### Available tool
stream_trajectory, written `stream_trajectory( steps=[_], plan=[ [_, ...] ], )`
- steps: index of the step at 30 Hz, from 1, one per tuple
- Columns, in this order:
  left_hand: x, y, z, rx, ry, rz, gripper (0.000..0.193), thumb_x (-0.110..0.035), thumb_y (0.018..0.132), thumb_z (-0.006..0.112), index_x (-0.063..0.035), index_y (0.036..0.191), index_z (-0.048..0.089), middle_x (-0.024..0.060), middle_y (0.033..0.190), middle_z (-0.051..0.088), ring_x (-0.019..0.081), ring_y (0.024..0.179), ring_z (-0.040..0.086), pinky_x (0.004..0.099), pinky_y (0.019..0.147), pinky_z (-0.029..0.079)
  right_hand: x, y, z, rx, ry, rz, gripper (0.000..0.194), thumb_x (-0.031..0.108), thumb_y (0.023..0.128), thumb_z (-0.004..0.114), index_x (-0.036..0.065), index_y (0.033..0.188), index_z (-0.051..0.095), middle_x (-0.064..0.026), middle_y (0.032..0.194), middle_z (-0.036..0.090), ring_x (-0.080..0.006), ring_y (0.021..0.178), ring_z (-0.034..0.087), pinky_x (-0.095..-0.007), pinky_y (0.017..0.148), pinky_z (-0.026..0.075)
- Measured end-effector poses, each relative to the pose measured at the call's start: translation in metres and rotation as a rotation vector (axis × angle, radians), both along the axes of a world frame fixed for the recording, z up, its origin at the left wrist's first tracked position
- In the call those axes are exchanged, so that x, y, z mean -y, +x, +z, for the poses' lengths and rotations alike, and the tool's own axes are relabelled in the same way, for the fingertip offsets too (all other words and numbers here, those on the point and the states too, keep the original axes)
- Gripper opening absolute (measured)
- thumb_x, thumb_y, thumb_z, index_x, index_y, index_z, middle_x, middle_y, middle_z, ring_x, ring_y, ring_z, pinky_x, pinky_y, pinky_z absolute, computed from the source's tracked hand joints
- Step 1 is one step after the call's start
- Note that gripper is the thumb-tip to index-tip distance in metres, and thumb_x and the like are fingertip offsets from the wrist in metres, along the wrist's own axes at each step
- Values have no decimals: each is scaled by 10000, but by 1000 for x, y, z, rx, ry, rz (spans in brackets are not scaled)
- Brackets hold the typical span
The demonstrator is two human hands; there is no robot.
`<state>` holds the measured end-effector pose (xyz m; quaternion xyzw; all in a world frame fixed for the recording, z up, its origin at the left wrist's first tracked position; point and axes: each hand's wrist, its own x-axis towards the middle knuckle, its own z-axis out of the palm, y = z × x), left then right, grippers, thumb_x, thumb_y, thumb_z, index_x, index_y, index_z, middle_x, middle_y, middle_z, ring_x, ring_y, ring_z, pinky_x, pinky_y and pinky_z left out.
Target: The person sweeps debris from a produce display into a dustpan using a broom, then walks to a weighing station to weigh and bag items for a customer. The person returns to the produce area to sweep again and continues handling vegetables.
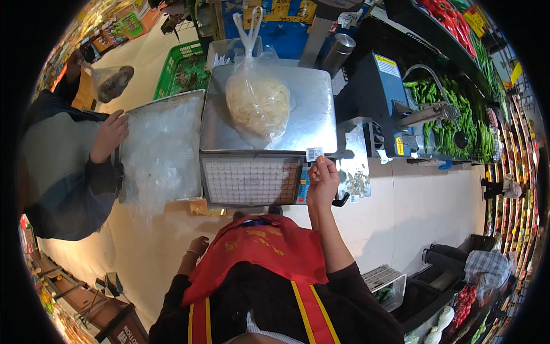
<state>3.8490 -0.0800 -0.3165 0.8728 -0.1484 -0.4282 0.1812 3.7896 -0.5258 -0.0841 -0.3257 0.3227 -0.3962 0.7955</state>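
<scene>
My right hand pinches a small white printed label by its edge, at the right front corner of a steel weighing scale platform. On the platform lies a clear plastic bag of pale shredded food, its tied handles pointing away from me. The scale's key panel faces me below the platform. My left hand hangs low beside my red apron, fingers loosely bent, with nothing seen in it.
At the left, another person's hand rests by a stack of clear plastic bags; their other hand holds a filled bag. A green crate stands behind. On the right are a blue-grey machine, a steel flask and green peppers.
</scene>
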Motion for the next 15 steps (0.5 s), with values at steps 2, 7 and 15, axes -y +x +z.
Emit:
stream_trajectory(
  steps=[2,7,15],
  plan=[
    [2,0,3,-43,64,33,308,-222,766,601,-79,1037,628,185,921,650,301,866,634,367,780,504,-6,4,21,123,-45,80,80,89,859,602,18,848,566,-9,664,501,-63,557,417,-186,522,349],
    [1,-3,0,-17,27,30,318,-235,753,614,-81,1030,629,174,893,658,300,862,636,364,787,507,-12,22,57,198,-119,183,108,138,885,571,30,882,571,-1,619,451,-74,547,366,-214,525,300],
    [0,-4,-8,0,28,-31,291,-246,784,611,-90,1029,621,161,894,658,300,863,631,365,775,502,24,110,51,-776,-1087,323,332,331,824,633,22,898,537,-137,630,591,-296,560,575,-377,531,441]
  ],
)
